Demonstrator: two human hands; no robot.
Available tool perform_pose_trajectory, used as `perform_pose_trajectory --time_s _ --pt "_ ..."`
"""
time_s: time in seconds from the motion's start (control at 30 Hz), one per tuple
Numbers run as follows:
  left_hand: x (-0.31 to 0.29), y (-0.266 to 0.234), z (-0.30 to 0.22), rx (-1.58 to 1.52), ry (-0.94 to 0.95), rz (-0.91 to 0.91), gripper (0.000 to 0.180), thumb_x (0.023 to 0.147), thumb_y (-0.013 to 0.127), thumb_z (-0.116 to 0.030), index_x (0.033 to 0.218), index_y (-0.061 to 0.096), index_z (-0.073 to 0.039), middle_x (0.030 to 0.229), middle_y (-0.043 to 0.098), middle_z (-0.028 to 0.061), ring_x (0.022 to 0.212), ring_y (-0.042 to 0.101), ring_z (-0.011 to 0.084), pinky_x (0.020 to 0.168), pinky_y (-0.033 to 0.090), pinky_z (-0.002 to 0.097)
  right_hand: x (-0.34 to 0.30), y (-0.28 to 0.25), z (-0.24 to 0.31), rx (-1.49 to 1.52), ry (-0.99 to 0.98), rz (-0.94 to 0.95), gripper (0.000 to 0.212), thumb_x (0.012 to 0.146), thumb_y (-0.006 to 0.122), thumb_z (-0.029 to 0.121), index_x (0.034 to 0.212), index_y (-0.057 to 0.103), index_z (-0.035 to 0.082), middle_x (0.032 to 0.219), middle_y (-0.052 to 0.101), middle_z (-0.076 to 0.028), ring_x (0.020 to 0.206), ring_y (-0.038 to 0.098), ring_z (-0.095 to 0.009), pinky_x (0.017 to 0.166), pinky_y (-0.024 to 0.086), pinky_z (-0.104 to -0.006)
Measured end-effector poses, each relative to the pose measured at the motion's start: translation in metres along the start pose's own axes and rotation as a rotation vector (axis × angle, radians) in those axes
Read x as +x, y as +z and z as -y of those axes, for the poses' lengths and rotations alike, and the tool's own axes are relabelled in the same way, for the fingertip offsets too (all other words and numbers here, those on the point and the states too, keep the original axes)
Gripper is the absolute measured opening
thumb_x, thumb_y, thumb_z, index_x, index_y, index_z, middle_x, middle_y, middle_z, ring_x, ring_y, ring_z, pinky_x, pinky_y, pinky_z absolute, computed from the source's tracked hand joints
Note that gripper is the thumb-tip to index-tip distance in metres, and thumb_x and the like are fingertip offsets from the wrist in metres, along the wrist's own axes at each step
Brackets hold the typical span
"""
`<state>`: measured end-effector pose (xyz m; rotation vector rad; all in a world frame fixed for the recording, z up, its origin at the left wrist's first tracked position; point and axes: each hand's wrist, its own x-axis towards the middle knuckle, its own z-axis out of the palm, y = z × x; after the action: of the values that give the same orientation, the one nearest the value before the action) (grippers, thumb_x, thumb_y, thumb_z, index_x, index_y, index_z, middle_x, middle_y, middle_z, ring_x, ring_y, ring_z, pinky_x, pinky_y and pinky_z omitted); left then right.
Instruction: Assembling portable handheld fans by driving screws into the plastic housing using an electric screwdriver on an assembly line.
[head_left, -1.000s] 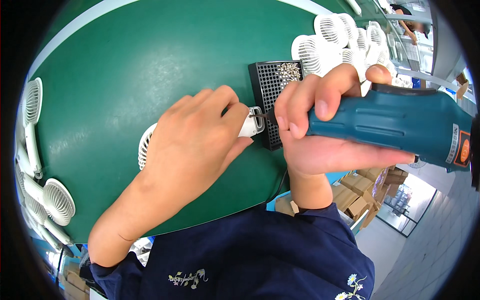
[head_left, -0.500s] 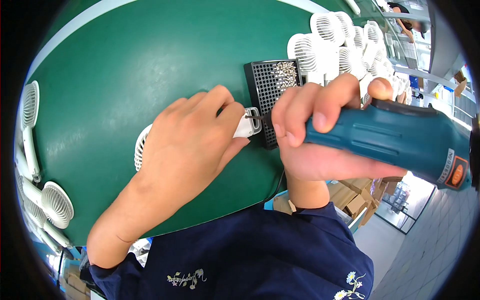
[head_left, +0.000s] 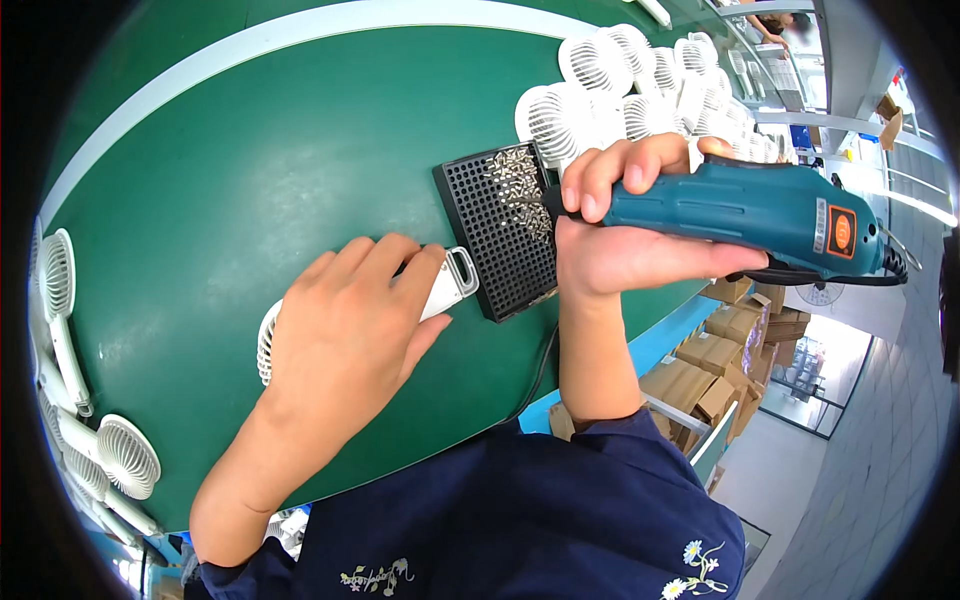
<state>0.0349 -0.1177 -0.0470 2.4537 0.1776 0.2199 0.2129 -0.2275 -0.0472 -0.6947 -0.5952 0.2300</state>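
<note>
My left hand [head_left: 345, 310] is closed over a white handheld fan [head_left: 446, 288] lying on the green table. The fan's slotted head shows at the wrist side, and its loop end sticks out past my fingers; the middle is hidden under the hand. In my right hand [head_left: 625, 225] is a blue-green electric screwdriver [head_left: 735, 215], gripped around its front part with the fingers on top. Its dark tip points left, over the black perforated tray [head_left: 490, 225] at the edge of a heap of small screws [head_left: 520, 190]. Whether the tip touches a screw I cannot tell.
Many white fans [head_left: 610, 90] are piled beyond the tray at the back right. More fans [head_left: 125, 455] lie along the table's left edge. A black cord [head_left: 540, 375] runs off the near edge. Cardboard boxes [head_left: 700, 360] stand at the right, below the green table [head_left: 210, 190].
The screwdriver has moved from the fan's loop end to over the screws in the tray. My left hand still holds the fan in place. The whole view has shifted somewhat.
</note>
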Motion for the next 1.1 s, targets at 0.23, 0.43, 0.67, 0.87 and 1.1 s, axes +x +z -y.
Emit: perform_pose_trajectory --time_s 0.23,0.43,0.67,0.87,1.1 --pt "0.0 0.001 0.001 -0.003 0.001 -0.007 0.042 0.07 0.077 -0.016 0.108 0.061 -0.005 0.097 0.06 0.0065 0.085 0.06 0.0269 0.073 0.049 0.0391 0.003 0.001 -0.008 -0.107 0.008 -0.077 0.103 0.066 0.02 0.098 0.124 0.042 0.016 0.066 0.048 -0.006 0.04 0.044 -0.017 0.037 0.041 -0.0287" --pt "0.001 0.001 0.001 0.007 0.008 -0.004 0.041 0.071 0.078 -0.015 0.106 0.062 -0.003 0.096 0.059 0.006 0.085 0.059 0.0235 0.074 0.049 0.0366 0.003 0.001 -0.008 -0.133 0.011 -0.081 0.102 0.067 0.017 0.097 0.123 0.042 0.016 0.065 0.048 -0.007 0.039 0.043 -0.018 0.037 0.041 -0.0279" --pt "0.0 0.001 0.001 0.021 0.013 -0.007 0.04 0.07 0.078 -0.015 0.105 0.061 -0.004 0.094 0.058 0.0055 0.084 0.059 0.0233 0.072 0.049 0.0362 -0.002 0.003 -0.01 -0.14 -0.001 -0.034 0.103 0.064 0.02 0.099 0.122 0.045 0.017 0.067 0.049 -0.007 0.039 0.043 -0.018 0.037 0.041 -0.0288" --pt "0.001 0.0 0.0 0.015 -0.003 0.025 0.041 0.071 0.077 -0.017 0.106 0.06 -0.006 0.096 0.058 0.0069 0.085 0.059 0.0276 0.072 0.049 0.0397 -0.003 0.016 0.023 0.046 0.003 0.036 0.096 0.07 0.03 0.095 0.128 0.046 0.02 0.073 0.051 -0.009 0.044 0.048 -0.021 0.038 0.041 -0.0338" --pt "0.0 0.001 0.004 0.05 0.011 0.023 0.044 0.07 0.078 -0.018 0.109 0.06 -0.008 0.097 0.058 0.0057 0.087 0.059 0.0264 0.073 0.05 0.0378 -0.032 0.029 0.046 -0.077 0.092 0.441 0.074 0.089 0.038 0.075 0.131 0.041 0.014 0.084 0.05 -0.005 0.047 0.047 -0.017 0.04 0.039 -0.0332"
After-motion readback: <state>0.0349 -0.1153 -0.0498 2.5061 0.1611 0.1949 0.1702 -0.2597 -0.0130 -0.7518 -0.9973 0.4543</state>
